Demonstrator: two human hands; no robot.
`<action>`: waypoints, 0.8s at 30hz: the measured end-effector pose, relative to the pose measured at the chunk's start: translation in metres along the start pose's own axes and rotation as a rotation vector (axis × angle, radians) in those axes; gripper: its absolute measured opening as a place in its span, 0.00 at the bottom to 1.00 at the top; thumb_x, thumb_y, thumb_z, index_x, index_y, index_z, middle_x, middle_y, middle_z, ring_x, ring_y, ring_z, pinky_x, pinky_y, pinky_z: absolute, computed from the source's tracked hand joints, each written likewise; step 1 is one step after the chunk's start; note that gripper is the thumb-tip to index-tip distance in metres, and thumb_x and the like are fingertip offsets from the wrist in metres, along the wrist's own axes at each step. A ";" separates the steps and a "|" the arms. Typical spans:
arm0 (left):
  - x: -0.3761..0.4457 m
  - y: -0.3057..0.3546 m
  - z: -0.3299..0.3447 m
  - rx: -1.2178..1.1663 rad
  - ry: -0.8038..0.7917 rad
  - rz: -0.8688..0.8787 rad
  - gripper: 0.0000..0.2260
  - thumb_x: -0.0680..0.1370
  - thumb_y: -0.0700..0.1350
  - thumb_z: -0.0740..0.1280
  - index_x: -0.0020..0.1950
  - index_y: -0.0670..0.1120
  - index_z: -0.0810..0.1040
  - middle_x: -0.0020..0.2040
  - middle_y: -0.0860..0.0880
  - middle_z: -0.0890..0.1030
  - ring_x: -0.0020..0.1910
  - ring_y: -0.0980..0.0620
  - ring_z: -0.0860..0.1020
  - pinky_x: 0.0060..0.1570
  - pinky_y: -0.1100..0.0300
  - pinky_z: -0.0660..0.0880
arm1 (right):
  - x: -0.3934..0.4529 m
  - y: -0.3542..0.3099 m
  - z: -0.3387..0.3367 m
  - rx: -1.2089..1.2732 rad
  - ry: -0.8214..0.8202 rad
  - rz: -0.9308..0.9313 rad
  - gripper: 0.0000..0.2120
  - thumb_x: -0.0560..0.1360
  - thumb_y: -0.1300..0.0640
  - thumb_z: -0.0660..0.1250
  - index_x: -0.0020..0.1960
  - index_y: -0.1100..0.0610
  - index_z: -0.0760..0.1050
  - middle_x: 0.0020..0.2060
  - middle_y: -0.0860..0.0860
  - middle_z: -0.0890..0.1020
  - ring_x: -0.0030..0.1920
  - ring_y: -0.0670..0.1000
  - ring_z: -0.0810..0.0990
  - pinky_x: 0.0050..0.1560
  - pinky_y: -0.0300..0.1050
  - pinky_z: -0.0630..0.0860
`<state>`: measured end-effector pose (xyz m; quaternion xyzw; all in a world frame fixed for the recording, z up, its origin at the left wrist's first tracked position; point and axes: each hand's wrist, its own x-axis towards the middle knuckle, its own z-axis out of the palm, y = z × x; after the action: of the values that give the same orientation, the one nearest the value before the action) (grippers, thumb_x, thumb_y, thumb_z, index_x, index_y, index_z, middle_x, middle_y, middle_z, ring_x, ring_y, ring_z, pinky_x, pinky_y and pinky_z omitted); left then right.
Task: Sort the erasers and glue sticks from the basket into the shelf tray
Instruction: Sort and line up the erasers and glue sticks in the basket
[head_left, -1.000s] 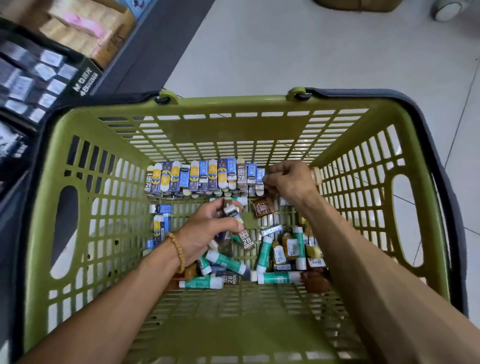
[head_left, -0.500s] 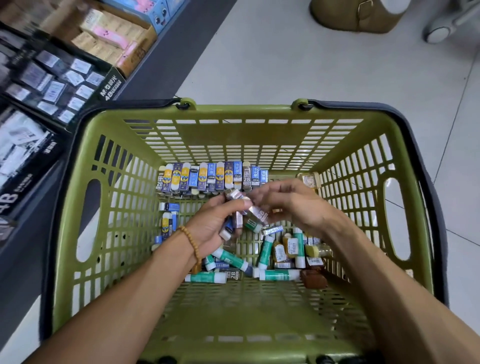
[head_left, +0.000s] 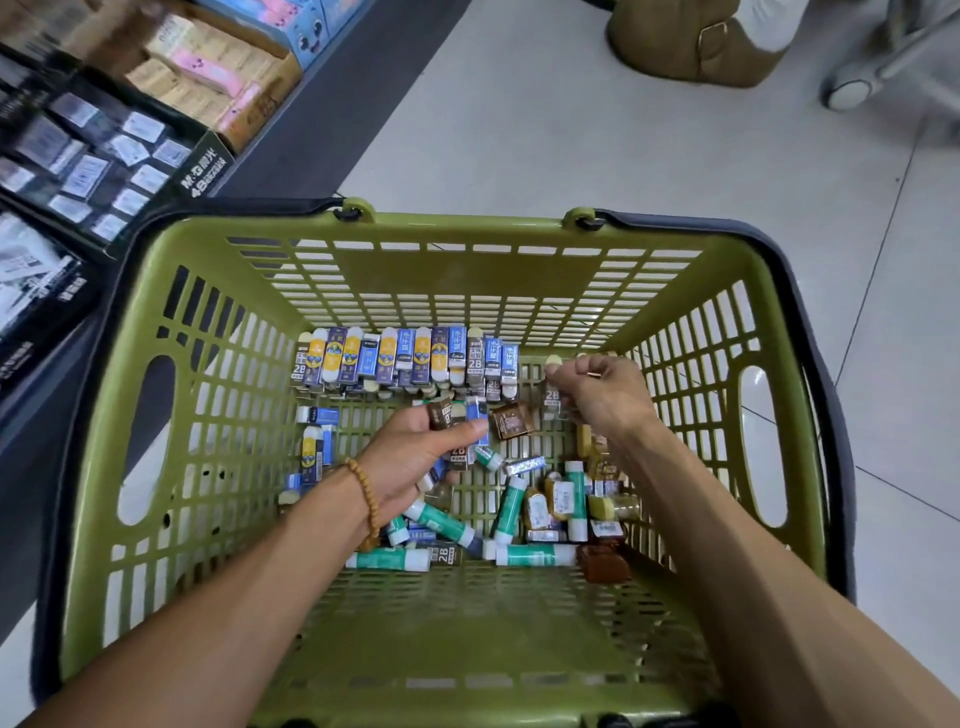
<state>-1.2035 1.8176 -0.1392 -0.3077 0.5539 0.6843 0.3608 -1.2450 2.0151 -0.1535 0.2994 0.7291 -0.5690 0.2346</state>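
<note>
A green slatted basket (head_left: 218, 467) fills the view. A row of sleeved erasers (head_left: 405, 356) stands against its far wall. Loose green-and-white glue sticks (head_left: 509, 501) and small brown erasers (head_left: 511, 421) lie scattered on the floor of the basket. My left hand (head_left: 415, 457), with a bead bracelet at the wrist, grips a bunch of several erasers near the basket's middle. My right hand (head_left: 605, 395) is at the far right corner, fingers curled and pinching a pale eraser by the row's right end.
A dark shelf at the left carries black display boxes of erasers (head_left: 104, 156) and cardboard boxes (head_left: 218, 73). Grey tiled floor lies beyond the basket. A tan bag (head_left: 691, 41) and a wheeled white frame (head_left: 852, 91) stand at the far right.
My right hand has moved from beside my left hand back to the far right corner of the basket. The left hand keeps its bunch of erasers. The camera has tilted up.
</note>
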 end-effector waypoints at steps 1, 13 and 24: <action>0.001 -0.002 -0.001 0.022 0.010 0.002 0.13 0.68 0.42 0.73 0.48 0.40 0.76 0.46 0.46 0.80 0.42 0.52 0.76 0.30 0.62 0.74 | 0.006 0.000 0.003 -0.002 0.022 -0.001 0.07 0.77 0.59 0.71 0.40 0.58 0.77 0.39 0.56 0.82 0.38 0.54 0.80 0.43 0.46 0.80; 0.011 -0.008 -0.007 0.064 0.102 0.054 0.07 0.72 0.41 0.74 0.43 0.43 0.77 0.43 0.47 0.83 0.40 0.54 0.78 0.30 0.61 0.74 | 0.040 0.016 0.034 -0.346 0.162 -0.128 0.11 0.78 0.59 0.70 0.37 0.56 0.80 0.36 0.49 0.83 0.36 0.48 0.83 0.39 0.40 0.82; 0.015 -0.010 -0.006 0.070 0.129 0.059 0.11 0.69 0.43 0.75 0.48 0.42 0.79 0.45 0.47 0.83 0.43 0.53 0.79 0.30 0.62 0.75 | 0.034 0.024 0.027 -0.257 0.032 -0.031 0.07 0.72 0.62 0.75 0.43 0.56 0.77 0.43 0.53 0.83 0.45 0.52 0.85 0.49 0.44 0.83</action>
<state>-1.2031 1.8151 -0.1585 -0.3222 0.6084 0.6535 0.3147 -1.2524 1.9985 -0.1998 0.2646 0.8042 -0.4696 0.2504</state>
